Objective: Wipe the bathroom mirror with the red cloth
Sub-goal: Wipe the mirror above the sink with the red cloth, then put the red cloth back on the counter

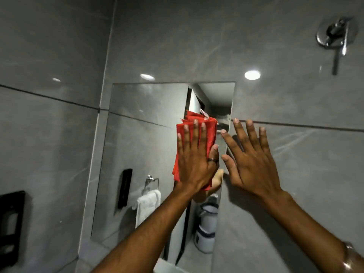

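Observation:
The tall frameless bathroom mirror (137,154) is set into the grey tiled wall ahead of me. My left hand (197,158) lies flat on the folded red cloth (208,125), pressing it against the right part of the glass. The cloth sticks out above my fingertips and along the left of my palm. My right hand (250,156) is spread flat with fingers apart on the wall tile just right of the mirror's edge, holding nothing. A ring sits on my left thumb.
A chrome shower mixer valve (334,36) juts from the wall at the upper right. A black dispenser (10,223) hangs on the left wall. The mirror reflects a white towel on a ring (147,203), a black dispenser (125,188) and a white container (206,229).

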Demonstrator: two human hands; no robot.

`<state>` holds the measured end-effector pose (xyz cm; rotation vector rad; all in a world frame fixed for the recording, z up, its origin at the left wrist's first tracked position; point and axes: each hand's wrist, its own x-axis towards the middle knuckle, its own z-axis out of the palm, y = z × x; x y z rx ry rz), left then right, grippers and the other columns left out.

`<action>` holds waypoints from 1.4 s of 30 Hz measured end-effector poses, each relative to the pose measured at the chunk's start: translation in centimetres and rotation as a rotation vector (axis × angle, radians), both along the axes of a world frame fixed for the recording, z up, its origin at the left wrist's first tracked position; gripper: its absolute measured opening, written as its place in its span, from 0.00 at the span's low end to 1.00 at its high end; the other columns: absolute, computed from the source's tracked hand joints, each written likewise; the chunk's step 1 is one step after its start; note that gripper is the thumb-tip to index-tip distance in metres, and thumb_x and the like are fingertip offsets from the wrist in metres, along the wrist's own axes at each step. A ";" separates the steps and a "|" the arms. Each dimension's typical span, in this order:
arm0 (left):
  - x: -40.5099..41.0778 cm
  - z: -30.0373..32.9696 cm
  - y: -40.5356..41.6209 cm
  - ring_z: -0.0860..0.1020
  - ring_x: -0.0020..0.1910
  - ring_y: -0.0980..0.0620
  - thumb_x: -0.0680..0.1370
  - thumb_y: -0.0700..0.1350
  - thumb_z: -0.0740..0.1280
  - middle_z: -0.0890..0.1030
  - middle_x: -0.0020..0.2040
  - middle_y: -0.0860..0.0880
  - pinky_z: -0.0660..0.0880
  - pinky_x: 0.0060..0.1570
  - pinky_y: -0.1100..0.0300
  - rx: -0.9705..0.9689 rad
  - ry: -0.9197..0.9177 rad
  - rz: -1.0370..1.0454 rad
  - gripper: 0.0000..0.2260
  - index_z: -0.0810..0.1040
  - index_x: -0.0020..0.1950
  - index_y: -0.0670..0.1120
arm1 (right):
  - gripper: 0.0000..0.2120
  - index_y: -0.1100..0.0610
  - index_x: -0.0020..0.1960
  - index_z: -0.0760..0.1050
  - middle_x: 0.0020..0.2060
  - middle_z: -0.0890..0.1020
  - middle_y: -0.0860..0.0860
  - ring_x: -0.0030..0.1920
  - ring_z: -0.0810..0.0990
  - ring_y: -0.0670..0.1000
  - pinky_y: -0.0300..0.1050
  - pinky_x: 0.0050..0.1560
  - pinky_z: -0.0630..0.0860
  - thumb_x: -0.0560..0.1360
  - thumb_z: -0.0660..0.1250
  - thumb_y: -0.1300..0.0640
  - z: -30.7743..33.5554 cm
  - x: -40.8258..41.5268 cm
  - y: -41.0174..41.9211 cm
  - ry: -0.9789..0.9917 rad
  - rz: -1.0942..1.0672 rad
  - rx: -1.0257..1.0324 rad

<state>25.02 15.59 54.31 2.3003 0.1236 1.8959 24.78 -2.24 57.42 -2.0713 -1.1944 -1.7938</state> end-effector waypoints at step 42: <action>-18.9 -64.8 -21.0 0.80 0.61 0.40 0.82 0.36 0.66 0.81 0.62 0.38 0.78 0.63 0.45 -1.504 1.649 -0.187 0.16 0.76 0.70 0.37 | 0.20 0.62 0.73 0.75 0.67 0.80 0.63 0.67 0.79 0.64 0.58 0.69 0.76 0.81 0.68 0.61 -68.6 -15.0 -23.6 2.400 -0.544 0.815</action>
